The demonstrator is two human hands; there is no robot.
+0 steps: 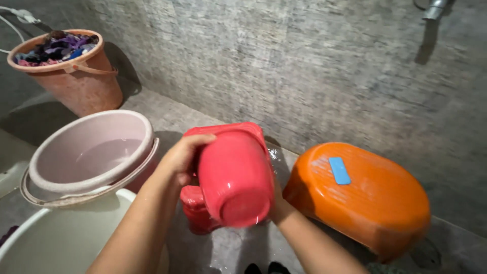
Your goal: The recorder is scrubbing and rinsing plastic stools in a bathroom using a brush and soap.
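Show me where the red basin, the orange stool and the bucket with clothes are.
red basin [236, 180]: head view, its outer side wall.
orange stool [375, 195]: head view, its top.
bucket with clothes [83, 86]: head view, its outer wall.

Both arms are bare, no sleeves, no watch, no rings that I can spot. Left hand [183, 157] shows clearly, right hand [278, 203] mostly hidden.

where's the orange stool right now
In the head view, the orange stool sits low on the right, on the wet floor against the grey wall, just right of the red tub held in both hands.
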